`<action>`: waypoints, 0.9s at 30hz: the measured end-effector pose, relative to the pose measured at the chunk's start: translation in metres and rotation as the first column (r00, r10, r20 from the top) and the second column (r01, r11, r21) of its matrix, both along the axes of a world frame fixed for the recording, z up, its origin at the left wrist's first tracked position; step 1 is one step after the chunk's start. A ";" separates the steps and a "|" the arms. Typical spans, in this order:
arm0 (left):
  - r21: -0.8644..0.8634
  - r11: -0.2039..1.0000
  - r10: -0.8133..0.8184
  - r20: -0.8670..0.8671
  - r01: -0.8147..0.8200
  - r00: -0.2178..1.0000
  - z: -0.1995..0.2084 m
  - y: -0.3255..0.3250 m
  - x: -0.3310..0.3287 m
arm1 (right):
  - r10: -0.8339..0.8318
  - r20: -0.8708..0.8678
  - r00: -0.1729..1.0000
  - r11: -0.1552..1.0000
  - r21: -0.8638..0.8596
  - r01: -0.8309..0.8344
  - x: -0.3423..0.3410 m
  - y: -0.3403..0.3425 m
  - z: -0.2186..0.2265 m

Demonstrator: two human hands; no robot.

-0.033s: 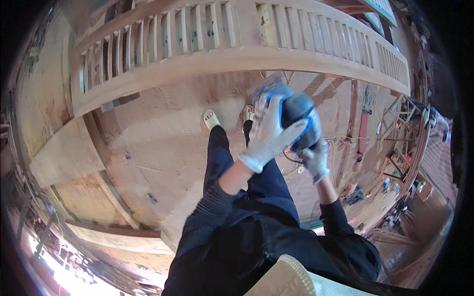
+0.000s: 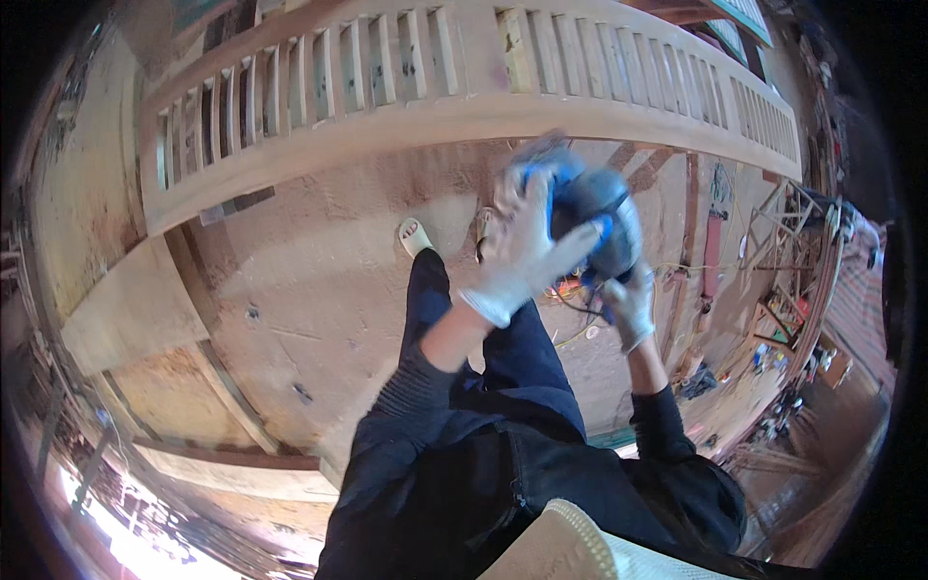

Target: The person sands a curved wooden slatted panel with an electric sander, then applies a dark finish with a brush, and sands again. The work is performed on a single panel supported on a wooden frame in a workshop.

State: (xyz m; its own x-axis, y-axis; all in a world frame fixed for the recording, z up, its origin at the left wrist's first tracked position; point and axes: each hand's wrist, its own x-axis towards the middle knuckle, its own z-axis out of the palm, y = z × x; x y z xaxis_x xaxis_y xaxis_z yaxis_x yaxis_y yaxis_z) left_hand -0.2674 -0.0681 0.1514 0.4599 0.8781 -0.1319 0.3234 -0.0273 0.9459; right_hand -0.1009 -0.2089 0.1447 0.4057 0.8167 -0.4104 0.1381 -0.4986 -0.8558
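Observation:
A blue and black power sander (image 2: 601,203) is in both my hands, close to the near rail of a long slatted wooden frame (image 2: 387,133). My gloved left hand (image 2: 527,232) wraps over its front left part, fingers closed and smeared by motion. My gloved right hand (image 2: 633,307) grips the rear end, lower and to the right. A dark cord hangs from the back of the tool. The sander's front is blurred and overlaps the rail's lower edge; whether it touches the wood I cannot tell.
Dusty floor lies under my feet in pale sandals (image 2: 414,235). Yellow and dark cords run on the right, by a red bar (image 2: 712,256). Wooden panels (image 2: 140,304) stand at the left. A metal frame (image 2: 778,232) and clutter line the right side.
The sander and both hands have shifted slightly to the right, and the tool's front has moved a little farther up toward the rail. My grip looks the same.

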 end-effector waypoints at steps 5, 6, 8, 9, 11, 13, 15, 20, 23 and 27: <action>0.382 0.904 0.102 -0.628 0.192 0.772 -0.037 0.081 -0.026 | -0.356 0.125 0.926 0.934 0.079 0.348 0.032 -0.002 0.011; 0.437 0.862 0.152 -0.707 0.258 0.691 -0.056 0.094 -0.038 | -0.377 0.142 0.915 0.926 0.054 0.373 0.042 -0.020 0.001; 0.354 0.828 0.090 -0.850 0.435 0.519 -0.080 0.133 -0.063 | -0.528 -0.020 0.849 0.849 -0.021 0.528 0.030 -0.024 -0.007; 0.380 0.777 0.119 -0.872 0.502 0.476 -0.095 0.133 -0.066 | -0.604 -0.073 0.793 0.796 -0.107 0.596 0.033 -0.035 -0.011; 0.429 0.679 0.163 -0.879 0.596 0.448 -0.110 0.124 -0.071 | -0.759 -0.252 0.600 0.650 -0.260 0.714 0.034 -0.063 -0.025; 0.409 0.678 0.150 -0.890 0.611 0.430 -0.113 0.116 -0.068 | -0.897 -0.343 0.279 0.403 -0.377 0.834 0.021 -0.092 -0.050; 0.393 0.704 0.156 -0.898 0.591 0.411 -0.107 0.090 -0.067 | -0.893 -0.451 -0.016 0.200 -0.428 0.882 0.011 -0.116 -0.065; 0.163 0.433 -0.609 -0.672 0.887 0.421 -0.111 -0.008 -0.006 | -0.705 -0.601 -0.376 -0.052 -0.485 0.873 0.005 -0.170 -0.114; -0.054 0.156 -0.923 -0.363 0.986 0.126 -0.121 -0.078 0.063 | -0.441 -0.669 -0.599 -0.231 -0.560 0.796 0.019 -0.184 -0.131; -0.092 0.123 -0.937 -0.340 0.988 0.085 -0.137 -0.119 0.141 | -0.387 -0.634 -0.670 -0.245 -0.630 0.737 0.067 -0.197 -0.130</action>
